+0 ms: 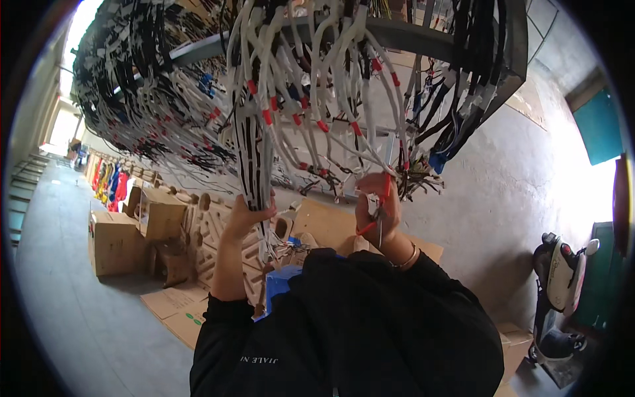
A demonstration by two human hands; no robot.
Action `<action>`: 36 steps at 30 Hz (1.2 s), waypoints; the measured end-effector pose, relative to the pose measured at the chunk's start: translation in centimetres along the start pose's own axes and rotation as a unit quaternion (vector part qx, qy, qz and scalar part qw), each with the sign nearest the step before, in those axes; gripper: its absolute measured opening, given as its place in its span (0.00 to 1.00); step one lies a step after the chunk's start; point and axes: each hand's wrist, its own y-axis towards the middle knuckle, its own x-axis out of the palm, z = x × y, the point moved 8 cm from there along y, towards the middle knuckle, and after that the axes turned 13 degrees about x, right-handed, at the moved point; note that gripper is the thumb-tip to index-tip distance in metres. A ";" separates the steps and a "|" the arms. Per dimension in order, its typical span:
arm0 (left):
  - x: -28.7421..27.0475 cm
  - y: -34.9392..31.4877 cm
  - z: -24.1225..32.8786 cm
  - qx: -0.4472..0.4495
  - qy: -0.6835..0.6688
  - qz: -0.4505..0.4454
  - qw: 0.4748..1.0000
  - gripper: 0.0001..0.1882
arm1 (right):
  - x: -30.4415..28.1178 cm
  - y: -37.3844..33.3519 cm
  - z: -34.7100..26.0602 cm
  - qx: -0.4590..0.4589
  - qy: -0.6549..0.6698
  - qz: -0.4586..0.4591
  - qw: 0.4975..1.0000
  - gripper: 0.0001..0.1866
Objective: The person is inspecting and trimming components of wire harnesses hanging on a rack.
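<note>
A long bundle of black and white wires [253,165] hangs from the metal rack, and my left hand [248,215] is closed around its lower part. Loose wire ends show just below that hand. My right hand [385,208] is wrapped around a red-handled hand tool [387,186]; its exact kind is partly hidden by the fingers. Next to the right hand hang thin dark wire ends [423,177]. White sleeved cables [344,86] with red bands droop between and above both hands.
A curved metal rack bar [410,38] carries dense cable bundles [132,86]. Cardboard boxes [119,241] and flattened cardboard [178,308] lie on the left floor. Beneath my hands are moulded pallets [215,245] and a blue item [281,281]. A scooter [561,284] stands at right.
</note>
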 end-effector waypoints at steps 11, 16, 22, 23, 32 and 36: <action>0.6 0.8 -0.1 -0.030 0.004 -0.039 0.999 0.19 | -3.8 3.3 -3.0 -0.008 0.081 0.020 0.997 0.12; -0.3 0.5 -0.1 -0.050 0.034 -0.063 0.996 0.19 | -1.6 3.8 -0.5 0.082 -0.037 -0.027 0.996 0.19; -1.1 0.7 -0.5 -0.056 0.066 -0.018 0.996 0.19 | 0.1 3.9 -0.9 0.007 -0.250 0.038 0.967 0.31; -1.3 0.6 -0.5 -0.055 0.062 -0.009 0.996 0.19 | 0.6 4.1 0.9 0.032 -0.168 0.048 0.984 0.34; -2.4 0.1 -1.7 -0.079 0.076 -0.052 0.993 0.18 | 4.7 6.0 7.9 0.039 -0.068 0.041 0.996 0.44; -2.1 -0.1 -1.8 -0.075 0.007 -0.044 0.996 0.25 | 6.3 5.7 8.7 0.095 -0.022 0.050 0.994 0.41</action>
